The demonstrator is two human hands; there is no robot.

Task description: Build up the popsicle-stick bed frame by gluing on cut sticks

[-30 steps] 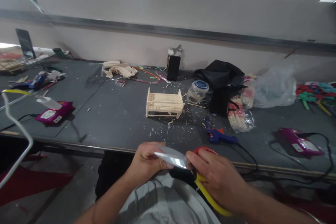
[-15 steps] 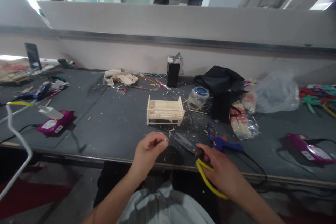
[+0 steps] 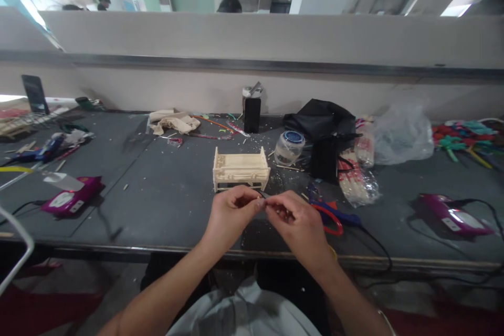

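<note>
My left hand [image 3: 230, 215] is closed in a pinch at the front of the table, and the tiny thing at its fingertips is too small to name. Fingertip to fingertip with it, my right hand [image 3: 301, 223] pinches too; what it holds, if anything, is hidden. Scissors with a red handle loop [image 3: 337, 224] lie on the table beneath my right hand, mostly covered by it. Just beyond both hands stands a small wooden model bed [image 3: 241, 164] made of thin sticks, upright.
A blue glue gun [image 3: 342, 214] with a cord lies right of my hands. Behind it are a lidded plastic jar [image 3: 289, 149], a black bag [image 3: 321, 118] and packaged sticks [image 3: 356, 184]. Purple boxes stand left [image 3: 71, 197] and right [image 3: 452, 215]. Scraps litter the table.
My right hand has let go of the scissors, which now lie on the table. It has moved left to meet my left hand, which has shifted slightly forward and right.
</note>
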